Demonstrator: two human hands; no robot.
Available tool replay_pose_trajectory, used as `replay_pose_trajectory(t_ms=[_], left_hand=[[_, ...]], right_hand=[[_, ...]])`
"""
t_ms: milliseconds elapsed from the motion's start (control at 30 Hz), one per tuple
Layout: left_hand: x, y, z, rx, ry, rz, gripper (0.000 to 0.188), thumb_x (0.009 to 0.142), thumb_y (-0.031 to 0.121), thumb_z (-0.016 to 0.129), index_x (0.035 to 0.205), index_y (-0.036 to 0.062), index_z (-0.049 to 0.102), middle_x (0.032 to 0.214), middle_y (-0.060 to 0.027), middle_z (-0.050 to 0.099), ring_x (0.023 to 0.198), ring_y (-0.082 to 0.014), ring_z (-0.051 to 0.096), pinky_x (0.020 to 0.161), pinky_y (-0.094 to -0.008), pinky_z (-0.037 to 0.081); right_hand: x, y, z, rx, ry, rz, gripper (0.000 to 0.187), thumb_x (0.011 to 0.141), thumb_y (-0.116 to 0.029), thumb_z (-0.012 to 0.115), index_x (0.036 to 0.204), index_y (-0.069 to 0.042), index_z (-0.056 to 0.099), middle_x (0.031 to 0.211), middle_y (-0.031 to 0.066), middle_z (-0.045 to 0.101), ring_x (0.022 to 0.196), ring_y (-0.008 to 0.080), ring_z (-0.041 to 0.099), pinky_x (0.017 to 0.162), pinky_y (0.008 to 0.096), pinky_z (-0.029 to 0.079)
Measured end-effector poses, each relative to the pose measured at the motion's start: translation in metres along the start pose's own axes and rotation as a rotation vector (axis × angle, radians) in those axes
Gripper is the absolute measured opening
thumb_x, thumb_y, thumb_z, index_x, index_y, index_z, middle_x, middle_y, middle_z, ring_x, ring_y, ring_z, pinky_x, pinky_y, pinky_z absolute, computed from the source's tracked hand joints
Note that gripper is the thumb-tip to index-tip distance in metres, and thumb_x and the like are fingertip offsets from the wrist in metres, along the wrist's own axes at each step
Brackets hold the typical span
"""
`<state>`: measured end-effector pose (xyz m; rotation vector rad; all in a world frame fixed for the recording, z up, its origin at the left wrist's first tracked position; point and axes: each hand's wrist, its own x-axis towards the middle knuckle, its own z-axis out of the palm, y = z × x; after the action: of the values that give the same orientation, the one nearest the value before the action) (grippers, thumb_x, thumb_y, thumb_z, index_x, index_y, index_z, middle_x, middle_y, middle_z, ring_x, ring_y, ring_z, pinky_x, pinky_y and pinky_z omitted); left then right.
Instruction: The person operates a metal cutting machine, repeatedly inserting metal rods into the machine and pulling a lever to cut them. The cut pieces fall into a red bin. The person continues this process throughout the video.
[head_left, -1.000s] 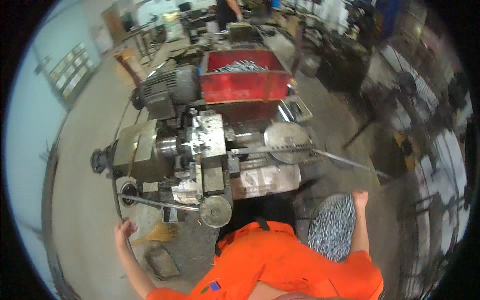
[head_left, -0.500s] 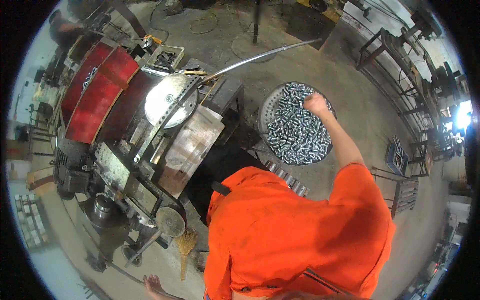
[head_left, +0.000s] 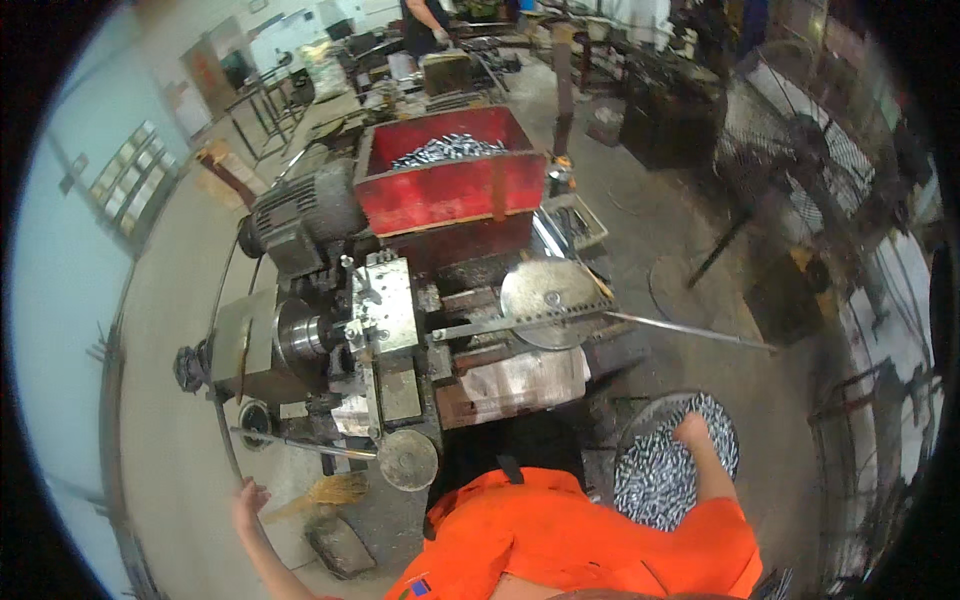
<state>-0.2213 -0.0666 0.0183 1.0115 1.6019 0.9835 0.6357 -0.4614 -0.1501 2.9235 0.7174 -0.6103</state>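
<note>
Over a round perforated tray (head_left: 651, 410) heaped with short shiny metal cylinders (head_left: 650, 480), my right hand (head_left: 690, 428) is down at the pile. Its fingers look curled closed, and whatever they grip is hidden. Out at the lower left, my left hand (head_left: 250, 497) is held in the air with its fingers apart, holding nothing visible. It is nearest to a straw broom (head_left: 335, 488) and the end of a metal lever (head_left: 300, 443) on the machine. In front of me stands a lathe-like machine with a bright metal block (head_left: 388, 305) and a round chuck (head_left: 303, 335).
A red bin (head_left: 450, 200) with more metal pieces rises behind the machine, beside a motor (head_left: 285, 220). A holed bar (head_left: 520, 322) and long rod (head_left: 690, 331) stick out right, across a round plate (head_left: 545, 285). A fan (head_left: 800, 150) stands right; another person (head_left: 425, 20) is far back.
My view has swung left and up, bringing the machine and red bin to the middle. My right hand stays at the metal pile; my left hand has come up further into view.
</note>
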Motion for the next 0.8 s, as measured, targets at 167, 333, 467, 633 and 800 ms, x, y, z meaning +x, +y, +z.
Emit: replay_pose_trajectory(t_ms=[167, 333, 467, 633, 800], left_hand=[[-0.003, 0.006, 0.009, 0.008, -0.021, 0.002, 0.05, 0.08, 0.026, 0.062, 0.118, -0.0029, 0.047, 0.081, -0.0138, 0.062, 0.062, -0.0229, 0.063, 0.059, -0.0335, 0.054], [0.007, -0.004, -0.004, -0.017, -0.052, 0.008, 0.05, 0.082, 0.026, 0.061, 0.119, -0.0028, 0.045, 0.082, -0.0141, 0.062, 0.062, -0.0233, 0.063, 0.059, -0.0333, 0.054], [0.004, -0.009, -0.009, -0.042, -0.043, 0.033, 0.047, 0.082, 0.025, 0.061, 0.117, -0.0027, 0.046, 0.081, -0.0143, 0.062, 0.062, -0.0236, 0.064, 0.058, -0.0332, 0.055], [-0.009, 0.014, 0.015, -0.007, -0.021, 0.045, 0.044, 0.082, 0.023, 0.06, 0.115, -0.0041, 0.049, 0.081, -0.0151, 0.062, 0.061, -0.0231, 0.064, 0.058, -0.0327, 0.054], [-0.008, 0.008, 0.005, -0.007, -0.03, 0.035, 0.044, 0.082, 0.023, 0.06, 0.115, -0.0044, 0.048, 0.081, -0.0151, 0.062, 0.062, -0.0232, 0.064, 0.057, -0.0321, 0.054]], right_hand=[[0.009, 0.003, 0.002, 0.017, 0.034, 0.046, 0.035, 0.062, -0.026, 0.067, 0.086, 0.0, 0.065, 0.098, 0.0198, 0.064, 0.094, 0.0327, 0.061, 0.083, 0.0372, 0.05], [0.002, -0.003, 0.001, -0.031, 0.037, 0.033, 0.032, 0.063, -0.027, 0.066, 0.082, -0.001, 0.065, 0.095, 0.0188, 0.065, 0.092, 0.0317, 0.063, 0.081, 0.0368, 0.051], [-0.017, -0.028, -0.022, -0.031, -0.007, 0.052, 0.033, 0.066, -0.022, 0.065, 0.09, 0.002, 0.066, 0.101, 0.0216, 0.063, 0.096, 0.0331, 0.061, 0.084, 0.0373, 0.05], [-0.002, -0.011, 0.0, -0.112, -0.035, 0.012, 0.043, 0.062, -0.03, 0.072, 0.092, 0.0, 0.066, 0.104, 0.0204, 0.062, 0.097, 0.0318, 0.061, 0.086, 0.0363, 0.049], [0.005, -0.012, -0.003, -0.135, -0.058, -0.021, 0.046, 0.062, -0.033, 0.072, 0.094, 0.0, 0.066, 0.106, 0.02, 0.062, 0.101, 0.0294, 0.06, 0.089, 0.0342, 0.047]])
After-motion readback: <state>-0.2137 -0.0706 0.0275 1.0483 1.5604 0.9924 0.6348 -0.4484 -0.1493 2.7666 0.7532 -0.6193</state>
